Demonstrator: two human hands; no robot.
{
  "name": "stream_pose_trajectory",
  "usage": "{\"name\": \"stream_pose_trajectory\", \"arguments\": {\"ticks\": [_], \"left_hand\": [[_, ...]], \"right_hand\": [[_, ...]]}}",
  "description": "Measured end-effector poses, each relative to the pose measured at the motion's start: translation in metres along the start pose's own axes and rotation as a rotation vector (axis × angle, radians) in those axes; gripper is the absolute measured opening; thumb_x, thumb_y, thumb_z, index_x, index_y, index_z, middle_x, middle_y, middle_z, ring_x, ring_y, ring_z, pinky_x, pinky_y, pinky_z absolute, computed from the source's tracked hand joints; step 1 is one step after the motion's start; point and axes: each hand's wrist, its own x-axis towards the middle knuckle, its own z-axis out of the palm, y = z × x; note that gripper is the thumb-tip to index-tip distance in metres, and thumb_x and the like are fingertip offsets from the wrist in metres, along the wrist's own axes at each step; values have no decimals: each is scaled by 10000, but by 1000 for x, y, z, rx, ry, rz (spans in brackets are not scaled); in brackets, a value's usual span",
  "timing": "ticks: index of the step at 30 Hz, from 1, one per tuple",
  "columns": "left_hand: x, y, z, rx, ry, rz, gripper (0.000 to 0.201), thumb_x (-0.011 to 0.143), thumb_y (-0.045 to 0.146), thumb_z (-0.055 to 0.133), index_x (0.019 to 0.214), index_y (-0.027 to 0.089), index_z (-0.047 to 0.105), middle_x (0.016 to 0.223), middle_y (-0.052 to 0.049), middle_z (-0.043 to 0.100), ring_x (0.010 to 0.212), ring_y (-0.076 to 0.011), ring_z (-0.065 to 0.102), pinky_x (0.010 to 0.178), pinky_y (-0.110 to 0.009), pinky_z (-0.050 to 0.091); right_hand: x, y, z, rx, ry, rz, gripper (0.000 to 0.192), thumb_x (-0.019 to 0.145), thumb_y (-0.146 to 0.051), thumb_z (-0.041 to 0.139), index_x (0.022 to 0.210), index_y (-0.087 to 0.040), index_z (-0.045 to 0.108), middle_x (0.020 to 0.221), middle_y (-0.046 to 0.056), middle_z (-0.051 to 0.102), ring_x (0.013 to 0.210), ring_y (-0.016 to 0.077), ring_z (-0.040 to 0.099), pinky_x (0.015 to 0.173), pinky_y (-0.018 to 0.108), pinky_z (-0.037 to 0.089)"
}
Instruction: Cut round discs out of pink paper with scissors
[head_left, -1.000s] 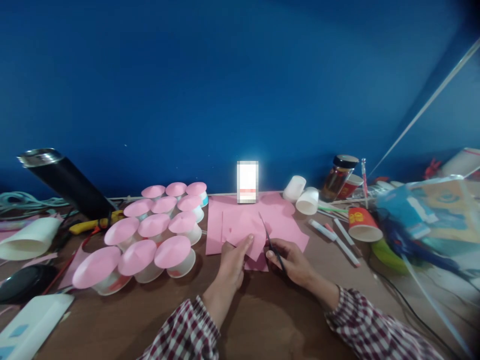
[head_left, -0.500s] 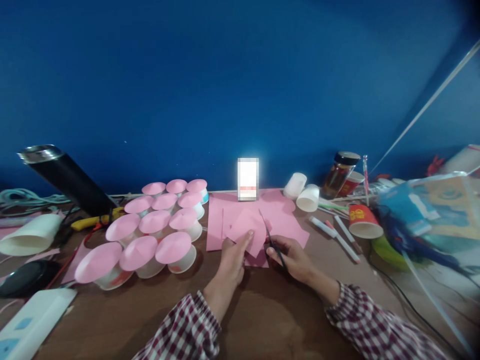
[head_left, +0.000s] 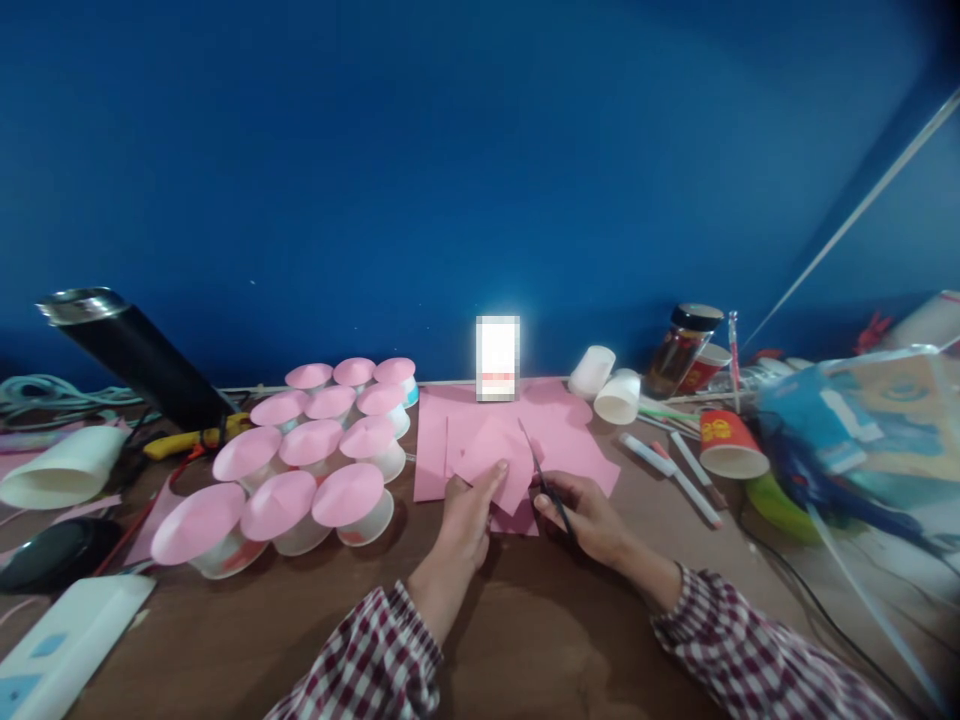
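My left hand (head_left: 469, 515) pinches a piece of pink paper (head_left: 487, 455), thumb on top and the other fingers underneath. In my right hand (head_left: 585, 515) is a pair of dark scissors (head_left: 553, 490), its blades pointing away from me along the right edge of that piece. My fingers partly hide the scissor handles. Beneath both hands lie larger pink sheets (head_left: 431, 450) on the brown table (head_left: 525, 640). To the left, several paper cups (head_left: 367, 518) stand in rows, each topped by a shallow pink paper cone (head_left: 349, 494).
Two white cups (head_left: 617, 397) lie tipped at the back. Right of my hands are markers (head_left: 646, 454), a red paper cup (head_left: 731, 443), a dark-lidded jar (head_left: 682, 350) and a plastic bag (head_left: 862, 420). A black bottle (head_left: 142, 355) leans at left above a white power strip (head_left: 71, 640).
Almost nothing differs. The whole view has shifted very slightly, while both hands, the paper and the scissors keep their positions.
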Motion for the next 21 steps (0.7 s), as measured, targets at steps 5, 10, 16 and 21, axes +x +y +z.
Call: {"name": "stream_pose_trajectory", "arguments": {"ticks": [5, 10, 16, 21], "left_hand": [[0, 0, 0, 18, -11, 6, 368, 568, 384, 785, 756, 106, 636, 535, -24, 630, 479, -145, 575, 429, -228, 414], [0, -1, 0, 8, -50, 16, 385, 583, 398, 776, 787, 98, 648, 528, -30, 626, 492, -154, 586, 435, -234, 423], [-1, 2, 1, 32, -14, -2, 399, 584, 409, 774, 803, 103, 642, 442, 8, 562, 372, -119, 501, 362, -220, 343], [-2, 4, 3, 60, 38, -24, 342, 564, 373, 788, 734, 127, 621, 375, 41, 498, 334, -103, 452, 352, -215, 324]], "right_hand": [[0, 2, 0, 25, 4, -4, 331, 799, -475, 606, 782, -144, 595, 543, -18, 517, 476, 104, 446, 424, 207, 351], [0, 6, -1, 9, 18, -8, 343, 802, -468, 605, 876, -134, 631, 577, -11, 530, 497, 113, 466, 449, 215, 379], [0, 7, -1, 19, 2, 5, 367, 807, -473, 597, 922, -127, 634, 560, -17, 527, 492, 118, 478, 454, 221, 390], [0, 8, -1, 16, 6, 12, 350, 807, -460, 602, 908, -127, 635, 561, -18, 527, 480, 112, 466, 443, 216, 371]]}}
